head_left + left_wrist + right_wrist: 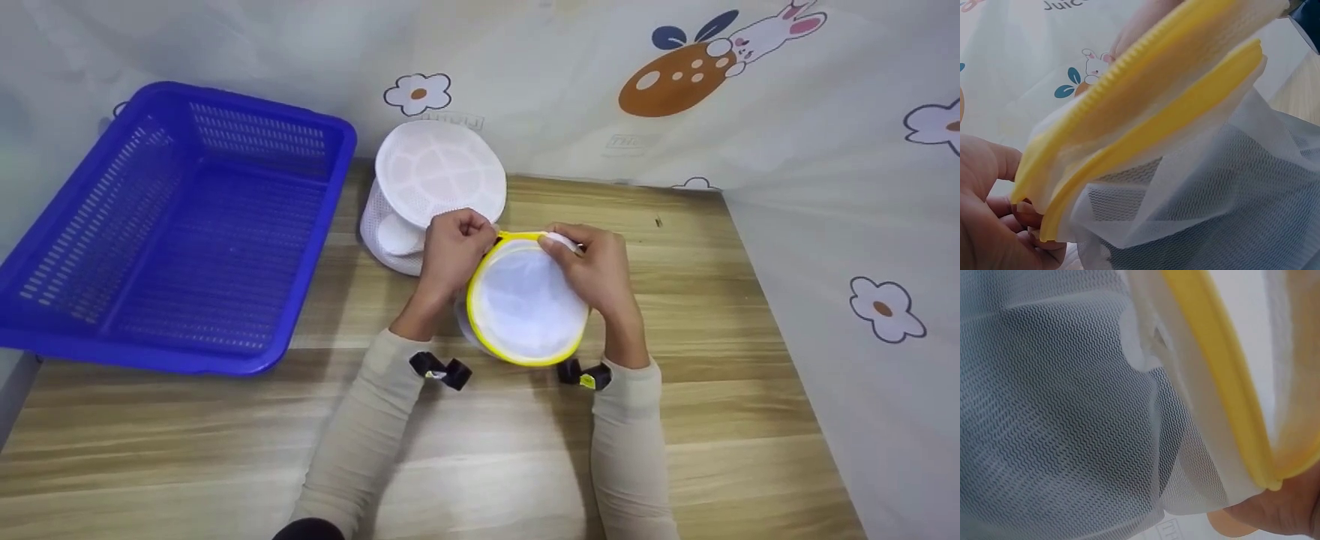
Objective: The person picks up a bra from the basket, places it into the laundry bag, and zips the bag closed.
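A mesh laundry bag [531, 304] with a white round lid and a yellow zipper [525, 361] is held up over the table, tilted. At its upper left edge my left hand [454, 251] pinches the zipper by its end. My right hand [596, 266] grips the upper right rim, thumb on the lid side. In the left wrist view the two yellow zipper bands [1157, 129] stand apart, and my left fingers [1002, 205] are at their end. Grey-white mesh [1067, 405] fills much of the right wrist view, with part of the right hand [1283, 509] below the zipper.
Behind my left hand stands a white mesh bag [442, 172] with a round top. A large blue plastic basket [319, 247] is on the left. The wooden table [720, 420] meets a patterned wall covering [555, 105] at the back and right.
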The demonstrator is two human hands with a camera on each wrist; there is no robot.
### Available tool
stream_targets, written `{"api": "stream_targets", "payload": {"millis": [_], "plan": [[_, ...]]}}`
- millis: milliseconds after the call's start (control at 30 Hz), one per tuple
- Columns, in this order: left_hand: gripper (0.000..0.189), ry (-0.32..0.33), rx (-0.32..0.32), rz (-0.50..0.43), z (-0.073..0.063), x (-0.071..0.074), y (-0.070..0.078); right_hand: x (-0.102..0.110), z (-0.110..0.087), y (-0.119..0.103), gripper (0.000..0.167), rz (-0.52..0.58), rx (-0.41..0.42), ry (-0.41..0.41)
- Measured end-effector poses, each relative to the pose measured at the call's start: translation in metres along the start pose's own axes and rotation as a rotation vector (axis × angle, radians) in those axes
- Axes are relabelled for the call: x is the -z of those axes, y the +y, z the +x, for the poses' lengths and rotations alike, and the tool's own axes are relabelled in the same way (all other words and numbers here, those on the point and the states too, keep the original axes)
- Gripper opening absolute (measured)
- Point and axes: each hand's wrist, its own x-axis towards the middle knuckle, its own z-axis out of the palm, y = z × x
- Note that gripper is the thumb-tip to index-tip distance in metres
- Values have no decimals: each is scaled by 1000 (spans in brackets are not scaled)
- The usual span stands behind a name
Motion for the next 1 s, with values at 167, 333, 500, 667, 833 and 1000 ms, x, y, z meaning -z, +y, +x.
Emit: {"api": "stream_targets", "payload": {"millis": [167, 333, 500, 667, 833, 1000], "plan": [[15, 1, 13, 4, -1, -1, 0, 0, -1, 2, 18, -4, -1, 3], [15, 2, 1, 5, -1, -1, 0, 1, -1, 1, 16, -4, -6, 8], [16, 1, -1, -27, -2, -2, 0, 0, 0, 1, 13, -5, -13, 7], [16, 9, 16, -27, -1, -1, 0, 2, 1, 2, 18, -17, -8, 0], [15, 33, 27, -42, 0, 4, 0, 8, 0, 5, 21, -33, -31, 35], [14, 20, 26, -31, 0, 6, 1, 12, -1, 6, 19, -39, -43, 34]]}}
